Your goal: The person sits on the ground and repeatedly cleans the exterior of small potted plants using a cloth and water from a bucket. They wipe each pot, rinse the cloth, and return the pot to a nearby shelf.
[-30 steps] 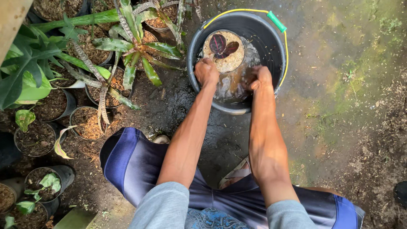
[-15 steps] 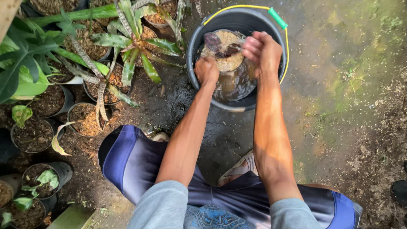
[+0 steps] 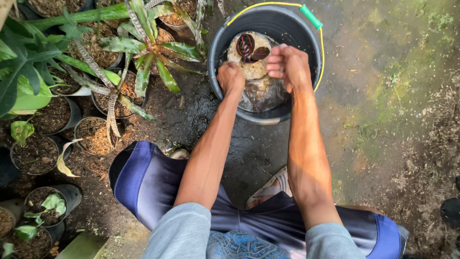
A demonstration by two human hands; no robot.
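A person crouches on wet, moss-streaked ground, seen from above, knees in dark blue shorts at the bottom of the view and a pale sandal showing between the forearms. Along the left side of the ground stands a crowd of potted plants in black pots filled with brownish growing mix, among them long mottled leaves and broad green ones.

Toward the top of the ground, right of the plants, sits a black bucket with a yellow wire handle and a green grip lying over its far rim. Both arms reach into it. Inside, against the far left wall, rests a small potted plant with two dark red, rounded leaves on a pale, husk-like mix; its lower part sits in murky water together with what looks like a clear plastic bag, though the wet surface makes that hard to make out.

The left hand is closed into a fist at the bucket's near left wall, just beside the small pot; what it grips cannot be told. The right hand is raised above the water, fingers curled tightly together, and whether anything is inside them cannot be told.
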